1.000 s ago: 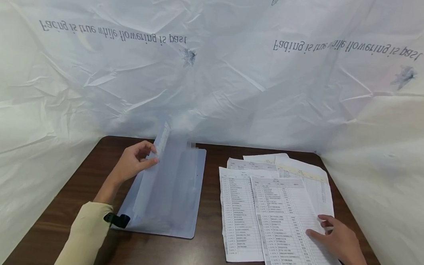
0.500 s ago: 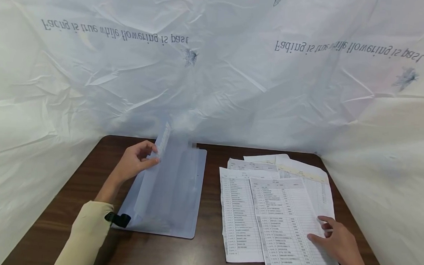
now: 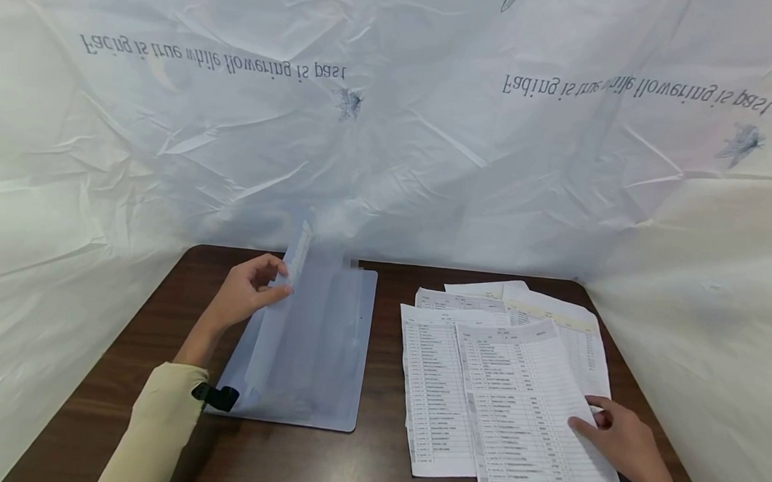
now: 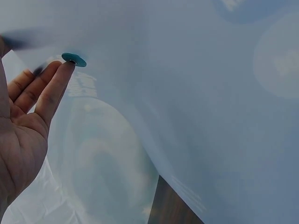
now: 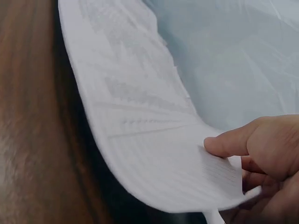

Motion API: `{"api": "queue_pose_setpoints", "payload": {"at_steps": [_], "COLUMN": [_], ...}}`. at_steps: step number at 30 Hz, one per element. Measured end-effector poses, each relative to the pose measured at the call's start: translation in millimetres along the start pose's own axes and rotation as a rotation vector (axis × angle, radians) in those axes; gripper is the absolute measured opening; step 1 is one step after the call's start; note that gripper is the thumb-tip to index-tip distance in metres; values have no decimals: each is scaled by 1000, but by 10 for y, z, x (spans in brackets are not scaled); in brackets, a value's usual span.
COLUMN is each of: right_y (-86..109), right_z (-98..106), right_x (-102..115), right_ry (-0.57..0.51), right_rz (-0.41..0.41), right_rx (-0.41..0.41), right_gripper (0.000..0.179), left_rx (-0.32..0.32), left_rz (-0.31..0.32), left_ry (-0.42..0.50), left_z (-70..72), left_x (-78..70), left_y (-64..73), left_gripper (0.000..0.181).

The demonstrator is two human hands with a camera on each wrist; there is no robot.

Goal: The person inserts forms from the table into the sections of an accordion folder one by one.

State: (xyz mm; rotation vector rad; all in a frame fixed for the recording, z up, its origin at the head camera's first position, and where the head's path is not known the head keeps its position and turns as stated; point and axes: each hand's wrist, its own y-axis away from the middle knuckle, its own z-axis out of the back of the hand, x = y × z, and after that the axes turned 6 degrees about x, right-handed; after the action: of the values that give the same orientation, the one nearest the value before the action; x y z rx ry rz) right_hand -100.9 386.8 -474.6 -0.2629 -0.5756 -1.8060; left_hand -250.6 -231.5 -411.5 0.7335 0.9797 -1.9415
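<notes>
On the left of the table lies a translucent bluish plastic document folder. My left hand pinches its raised flap between thumb and fingers. In the left wrist view, a teal snap button shows at a fingertip of that hand. To the right, my right hand grips the right edge of a printed table sheet, the front one of several papers. The right wrist view shows the thumb on top of this sheet, which bends upward, with the other fingers partly hidden under its edge.
More printed sheets lie overlapped beneath and to the left, with others fanned out behind. The dark wooden table shows between folder and papers. A white plastic curtain surrounds the back and sides. A black strap sits on the left wrist.
My right hand has shifted slightly right and nearer to me, and the front sheet's right side now bows upward. The left hand keeps the flap raised, almost still.
</notes>
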Motion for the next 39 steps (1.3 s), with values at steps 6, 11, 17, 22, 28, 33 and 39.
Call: {"api": "queue_pose_setpoints", "payload": {"at_steps": [6, 11, 17, 22, 28, 33, 39], "right_y": [-13, -16, 11, 54, 96, 95, 96], "right_z": [64, 125, 212, 264, 289, 289, 243], "right_x": [21, 54, 102, 156, 255, 398, 612], "right_ry": [-49, -148, -252, -301, -377, -437, -510], "right_rz": [22, -5, -8, 45, 91, 89, 77], "right_rx": [41, 69, 87, 69, 46, 30, 16], "right_gripper": [57, 60, 62, 60, 61, 64, 60], "left_rx": [13, 29, 26, 28, 31, 32, 23], "left_rz": [9, 27, 24, 26, 28, 22, 24], "left_ry": [-4, -3, 2, 20, 23, 18, 31], "left_z": [16, 37, 46, 45, 40, 35, 8], "left_x": [-178, -389, -395, -385, -397, -378, -180], "left_y": [7, 37, 47, 45, 43, 38, 21], "left_gripper": [23, 21, 21, 22, 22, 21, 22]}}
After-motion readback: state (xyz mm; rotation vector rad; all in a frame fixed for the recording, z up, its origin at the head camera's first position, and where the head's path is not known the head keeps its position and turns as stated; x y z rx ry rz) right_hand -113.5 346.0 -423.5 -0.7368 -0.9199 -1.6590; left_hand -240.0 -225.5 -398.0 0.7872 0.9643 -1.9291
